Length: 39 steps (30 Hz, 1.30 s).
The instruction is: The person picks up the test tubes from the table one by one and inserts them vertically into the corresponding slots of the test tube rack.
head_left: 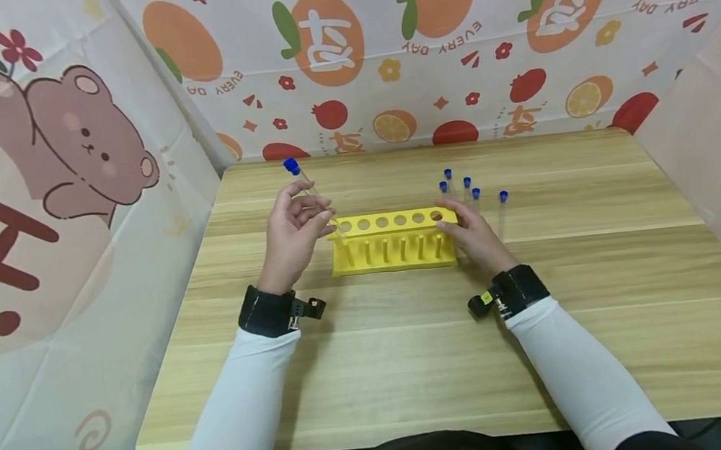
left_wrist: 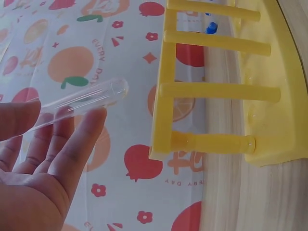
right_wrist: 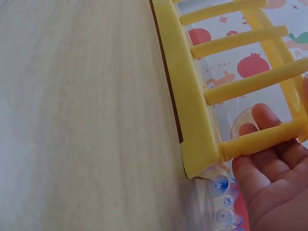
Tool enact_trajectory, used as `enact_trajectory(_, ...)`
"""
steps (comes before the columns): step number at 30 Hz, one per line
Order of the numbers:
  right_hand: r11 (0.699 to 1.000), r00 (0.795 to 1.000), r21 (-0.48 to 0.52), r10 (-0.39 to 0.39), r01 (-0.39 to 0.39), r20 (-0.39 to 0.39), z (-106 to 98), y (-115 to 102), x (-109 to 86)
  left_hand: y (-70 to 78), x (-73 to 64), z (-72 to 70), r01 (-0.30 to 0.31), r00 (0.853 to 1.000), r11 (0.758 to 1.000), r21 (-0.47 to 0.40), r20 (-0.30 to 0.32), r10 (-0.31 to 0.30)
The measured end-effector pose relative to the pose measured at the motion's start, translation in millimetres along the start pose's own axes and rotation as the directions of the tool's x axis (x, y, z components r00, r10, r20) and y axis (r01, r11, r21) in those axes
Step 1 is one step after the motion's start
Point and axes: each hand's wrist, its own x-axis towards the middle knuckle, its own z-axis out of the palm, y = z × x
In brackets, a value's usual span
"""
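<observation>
My left hand [head_left: 291,239] pinches a clear test tube [left_wrist: 91,97] between thumb and fingers. Its blue cap [head_left: 292,166] points up and to the left, so the tube is tilted. In the left wrist view the rounded bottom is bare of fingers and faces the top plate of a yellow test tube rack [head_left: 392,225]. From the head view, that lower end overlaps the rack's left end. The rack stands upright, a row of round holes along its top. My right hand [head_left: 481,241] holds the rack's right end, fingers around the end post [right_wrist: 262,140].
Several more test tubes with blue caps [head_left: 475,192] stand behind and beside the rack's right end, one [head_left: 503,215] set apart farther right. All this is on a wooden table [head_left: 413,365]. A fruit-printed cloth [head_left: 387,99] hangs behind the table's far edge.
</observation>
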Motion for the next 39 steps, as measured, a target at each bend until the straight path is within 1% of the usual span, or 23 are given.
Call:
enact_trajectory(11, 1.0, 1.0, -0.005, 0.003, -0.003, -0.009, -1, 2, 0.5, -1.3, 5.1, 7.6, -0.005, 1.0, 0.998, 0.069, -0.012, 0.006)
enact_trajectory(21, 1.0, 1.0, 0.017, 0.011, -0.01, -0.008, 0, 2, -0.2, -3.7, 7.1, 10.6, -0.041, 0.999, 0.988, 0.149, -0.02, 0.045)
enact_trajectory(24, 1.0, 1.0, 0.029, 0.011, -0.01, -0.012, 1, 1, -2.1, -6.2, 7.7, 10.7, -0.051, 0.998, 0.988, 0.146, -0.017, 0.054)
enact_trajectory(25, 0.999, 1.0, 0.033, 0.01, -0.01, -0.013, 2, 1, -2.6, -4.3, 7.2, 11.3, -0.049, 0.999, 0.988, 0.145, -0.015, 0.052)
enact_trajectory(31, 0.999, 1.0, 0.034, -0.006, 0.006, -0.009, 1, 2, -2.4, -7.5, 9.6, 13.8, -0.084, 0.996, 0.987, 0.135, -0.019, 0.087)
enact_trajectory(32, 0.999, 1.0, 0.036, -0.009, 0.009, -0.009, 1, 3, -2.0, -10.2, 11.1, 13.7, -0.096, 0.995, 0.986, 0.136, -0.018, 0.099)
enact_trajectory(34, 0.999, 1.0, 0.033, -0.007, 0.008, -0.014, 1, 3, -1.6, -8.9, 12.4, 14.1, -0.099, 0.995, 0.985, 0.145, -0.01, 0.101)
enact_trajectory(39, 0.999, 1.0, 0.034, 0.001, -0.001, -0.013, 1, 4, 0.1, -3.8, 16.1, 11.5, -0.112, 0.994, 0.981, 0.159, 0.034, 0.108)
